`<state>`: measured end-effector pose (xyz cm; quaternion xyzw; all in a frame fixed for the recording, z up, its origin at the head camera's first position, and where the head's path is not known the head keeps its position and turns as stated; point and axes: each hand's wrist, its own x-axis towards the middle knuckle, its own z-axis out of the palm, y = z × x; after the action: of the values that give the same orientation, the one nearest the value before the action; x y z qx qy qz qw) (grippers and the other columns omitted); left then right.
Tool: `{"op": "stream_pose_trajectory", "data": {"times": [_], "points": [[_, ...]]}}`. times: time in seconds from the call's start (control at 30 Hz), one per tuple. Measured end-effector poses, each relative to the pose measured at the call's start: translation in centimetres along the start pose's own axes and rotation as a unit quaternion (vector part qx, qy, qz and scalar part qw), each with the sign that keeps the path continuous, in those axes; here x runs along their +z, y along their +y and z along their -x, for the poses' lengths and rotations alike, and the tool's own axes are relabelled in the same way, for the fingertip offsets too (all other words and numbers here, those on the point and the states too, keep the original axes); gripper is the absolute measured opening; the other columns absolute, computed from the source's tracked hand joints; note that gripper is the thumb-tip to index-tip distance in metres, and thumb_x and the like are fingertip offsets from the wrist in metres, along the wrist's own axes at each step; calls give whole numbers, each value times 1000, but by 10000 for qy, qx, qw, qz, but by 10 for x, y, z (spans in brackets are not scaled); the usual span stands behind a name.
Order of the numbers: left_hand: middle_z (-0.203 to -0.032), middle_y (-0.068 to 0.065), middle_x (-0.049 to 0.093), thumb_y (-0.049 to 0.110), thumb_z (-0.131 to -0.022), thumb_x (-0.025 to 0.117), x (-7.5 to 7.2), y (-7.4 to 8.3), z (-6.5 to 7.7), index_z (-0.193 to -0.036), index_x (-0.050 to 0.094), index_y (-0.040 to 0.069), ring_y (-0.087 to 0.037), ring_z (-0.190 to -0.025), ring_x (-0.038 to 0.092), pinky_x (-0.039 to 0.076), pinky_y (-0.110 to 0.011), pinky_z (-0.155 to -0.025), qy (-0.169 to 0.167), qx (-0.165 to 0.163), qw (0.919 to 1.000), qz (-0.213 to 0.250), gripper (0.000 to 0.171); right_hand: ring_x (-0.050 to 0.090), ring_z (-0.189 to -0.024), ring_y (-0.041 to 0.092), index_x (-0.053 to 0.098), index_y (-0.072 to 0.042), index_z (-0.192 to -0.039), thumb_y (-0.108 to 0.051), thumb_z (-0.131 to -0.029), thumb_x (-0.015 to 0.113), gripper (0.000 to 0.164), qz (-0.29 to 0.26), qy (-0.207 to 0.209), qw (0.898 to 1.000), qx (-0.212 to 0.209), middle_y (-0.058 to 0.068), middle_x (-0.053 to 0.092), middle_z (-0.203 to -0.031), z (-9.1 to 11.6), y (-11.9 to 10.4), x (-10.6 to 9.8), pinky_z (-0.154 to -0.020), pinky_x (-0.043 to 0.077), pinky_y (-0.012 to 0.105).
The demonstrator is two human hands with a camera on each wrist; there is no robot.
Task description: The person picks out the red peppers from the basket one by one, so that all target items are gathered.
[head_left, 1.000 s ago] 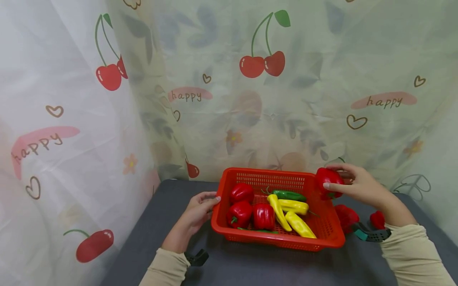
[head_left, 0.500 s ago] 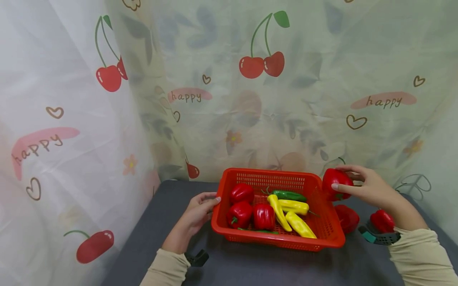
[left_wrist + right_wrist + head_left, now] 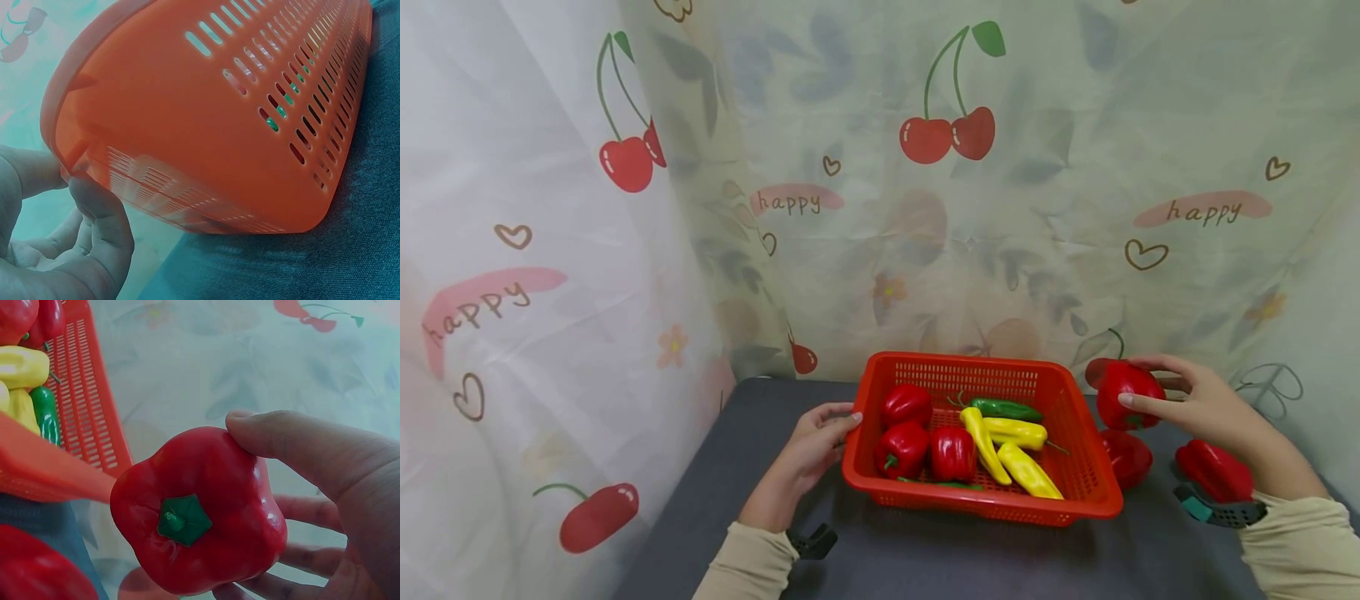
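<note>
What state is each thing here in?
Red plastic basket, upright, partly filled
Left hand, pinching basket rim
Red bell pepper, held outside basket
Right hand, gripping pepper
Three red bell peppers, in basket
Three long yellow peppers, in basket
Long green pepper, in basket
Two red bell peppers, outside basket

Carries the held red pepper [image 3: 1127, 396] rightward in the right hand [image 3: 1210, 404], from the basket's [image 3: 981, 499] back right corner to just outside the right edge. Uncovers that corner in the head view, along with a red printed fruit [image 3: 1094, 372] on the curtain [image 3: 1060, 100] behind. Shifts the wrist [image 3: 1288, 471] toward the surface's [image 3: 970, 562] right edge too, exposing more of the second pepper [image 3: 1216, 471] there.
</note>
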<state>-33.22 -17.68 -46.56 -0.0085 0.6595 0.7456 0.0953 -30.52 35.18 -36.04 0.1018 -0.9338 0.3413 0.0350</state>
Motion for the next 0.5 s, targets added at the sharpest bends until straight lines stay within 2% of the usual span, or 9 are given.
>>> {"op": "stream_pose_trajectory", "data": {"times": [0.17, 0.37, 0.4, 0.5], "points": [[-121, -16, 75, 22, -100, 75, -1, -1, -2, -139, 59, 4, -18, -93, 74, 65, -35, -84, -23, 5, 10000, 44, 46, 49, -132, 61, 44, -3, -157, -40, -101, 73, 72, 17, -11, 10000, 9, 33, 44, -156, 5, 9, -2, -87, 59, 64], [-122, -17, 75, 21, -101, 75, -1, -1, -2, -140, 59, 4, -19, -94, 75, 65, -36, -85, -56, 1, 10000, 74, 46, 50, -131, 62, 45, 0, -156, -40, -101, 73, 74, 125, -54, 9998, 118, 36, 44, -155, 9, 19, -3, -79, 60, 45], [-122, -17, 75, 22, -101, 75, -1, -1, -1, -140, 59, 4, -19, -94, 75, 65, -36, -85, -53, 1, 10000, 72, 46, 50, -131, 63, 44, 1, -156, -40, -101, 73, 74, 164, -69, 9997, 141, 36, 44, -155, 9, 21, -3, -79, 60, 45], [-123, -17, 75, 23, -100, 75, 0, 0, -1, -140, 59, 4, -19, -96, 75, 65, -37, -86, -45, -5, 10000, 60, 47, 49, -131, 63, 43, 1, -156, -42, -101, 72, 75, 243, -99, 9994, 233, 37, 43, -155, 12, 27, -2, -82, 61, 55]]}}
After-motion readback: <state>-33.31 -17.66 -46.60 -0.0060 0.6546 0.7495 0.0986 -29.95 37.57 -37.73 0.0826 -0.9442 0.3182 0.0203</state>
